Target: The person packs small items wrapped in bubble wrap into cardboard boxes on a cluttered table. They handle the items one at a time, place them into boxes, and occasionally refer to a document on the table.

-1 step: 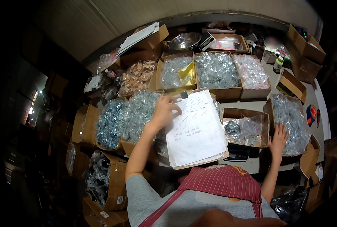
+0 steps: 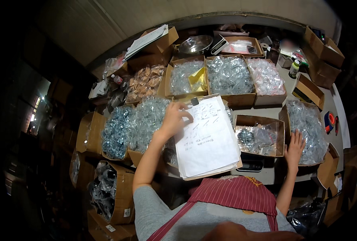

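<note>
A clipboard [image 2: 208, 154] with a stack of white handwritten sheets lies tilted across the boxes in front of me, a dark clip at its top. My left hand [image 2: 176, 119] is at its upper left edge, thumb and forefinger bent over the paper; the other fingers are partly hidden. To the right, my right hand [image 2: 295, 146] rests with fingers spread on the near left side of a cardboard box [image 2: 306, 130] heaped with clear bags of small parts. Between my hands stands a smaller open box [image 2: 260, 136] of bagged metal parts.
Behind the clipboard is a row of boxes with clear bags [image 2: 229, 74], a yellow packet [image 2: 197, 79] and brown pieces [image 2: 145, 81]. Bags of bluish parts [image 2: 116, 132] fill a box at left. A scale [image 2: 252, 166], metal bowl [image 2: 195, 44], green-capped bottle [image 2: 294, 68] and blue tape roll [image 2: 329, 121] surround these.
</note>
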The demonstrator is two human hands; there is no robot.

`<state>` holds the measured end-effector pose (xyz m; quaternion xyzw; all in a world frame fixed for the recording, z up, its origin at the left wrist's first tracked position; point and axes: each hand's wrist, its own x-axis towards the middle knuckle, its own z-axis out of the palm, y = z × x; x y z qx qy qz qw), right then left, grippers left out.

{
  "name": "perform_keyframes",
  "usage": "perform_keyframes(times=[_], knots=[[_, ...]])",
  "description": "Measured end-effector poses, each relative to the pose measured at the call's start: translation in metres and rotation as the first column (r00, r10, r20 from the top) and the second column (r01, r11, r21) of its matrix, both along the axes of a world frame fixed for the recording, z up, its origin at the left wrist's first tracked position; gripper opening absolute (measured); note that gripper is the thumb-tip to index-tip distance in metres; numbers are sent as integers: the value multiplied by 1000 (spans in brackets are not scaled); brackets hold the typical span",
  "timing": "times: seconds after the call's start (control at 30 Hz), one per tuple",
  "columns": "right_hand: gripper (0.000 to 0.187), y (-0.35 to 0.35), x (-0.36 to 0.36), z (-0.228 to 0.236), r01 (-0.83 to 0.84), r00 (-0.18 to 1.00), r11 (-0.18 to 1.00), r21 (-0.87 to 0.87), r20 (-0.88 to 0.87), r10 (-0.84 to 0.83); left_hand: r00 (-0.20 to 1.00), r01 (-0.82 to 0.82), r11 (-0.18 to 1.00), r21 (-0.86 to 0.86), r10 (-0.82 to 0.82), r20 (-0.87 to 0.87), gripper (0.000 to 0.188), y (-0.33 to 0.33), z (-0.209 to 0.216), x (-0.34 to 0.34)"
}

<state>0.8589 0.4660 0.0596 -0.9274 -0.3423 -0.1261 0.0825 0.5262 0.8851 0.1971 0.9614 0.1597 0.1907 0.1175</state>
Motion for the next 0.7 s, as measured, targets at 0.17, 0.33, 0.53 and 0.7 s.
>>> perform_keyframes(times=[0.17,0.33,0.53,0.7], knots=[[67,-1,0,0,-6,1000,1000,8,3,6,996,32,999,-29,-29,88,16,-3,0,16],[67,-1,-1,0,-6,1000,1000,12,3,6,998,57,998,18,-57,16,13,-9,-17,28],[68,1,-4,6,6,999,1000,13,-39,-5,994,87,996,15,-88,64,9,-11,-22,33],[68,-1,-2,4,10,999,1000,16,-35,-9,990,118,993,9,-118,71,13,-13,-17,35]])
